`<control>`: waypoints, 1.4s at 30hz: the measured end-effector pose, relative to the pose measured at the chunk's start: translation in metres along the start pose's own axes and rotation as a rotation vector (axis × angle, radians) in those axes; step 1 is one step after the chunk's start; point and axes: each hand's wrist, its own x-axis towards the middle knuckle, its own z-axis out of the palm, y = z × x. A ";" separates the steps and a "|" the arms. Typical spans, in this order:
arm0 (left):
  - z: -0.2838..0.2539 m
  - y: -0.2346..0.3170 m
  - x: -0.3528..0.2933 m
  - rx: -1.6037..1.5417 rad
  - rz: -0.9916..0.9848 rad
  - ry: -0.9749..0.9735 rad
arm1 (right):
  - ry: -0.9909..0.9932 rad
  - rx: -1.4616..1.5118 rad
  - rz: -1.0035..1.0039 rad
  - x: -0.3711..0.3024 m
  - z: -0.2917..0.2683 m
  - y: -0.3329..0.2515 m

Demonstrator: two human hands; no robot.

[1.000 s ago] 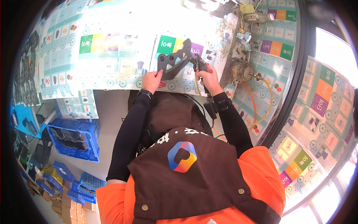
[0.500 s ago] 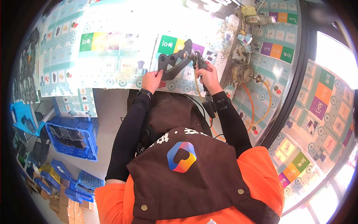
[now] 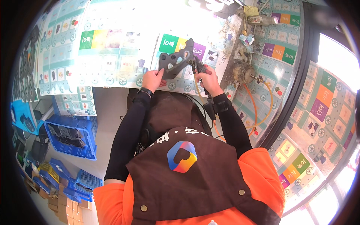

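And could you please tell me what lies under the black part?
The printed sheet shows around the black part and, apparently, through its openings; what its solid body covers cannot be seen.

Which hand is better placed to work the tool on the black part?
Right, most likely: the right hand grips the tool, its head close to the black part. The left hand holds that part.

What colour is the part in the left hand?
The angular part in the left hand is dark grey, seen in the head view.
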 end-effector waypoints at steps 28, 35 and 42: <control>-0.002 0.001 -0.002 0.030 0.029 -0.003 | -0.133 -0.083 0.016 -0.006 0.025 -0.007; -0.002 0.000 -0.001 0.032 0.037 -0.006 | -0.141 -0.153 -0.032 -0.009 0.029 -0.004; -0.002 -0.002 0.002 0.016 0.020 0.007 | -0.162 -0.085 -0.057 -0.004 0.039 -0.008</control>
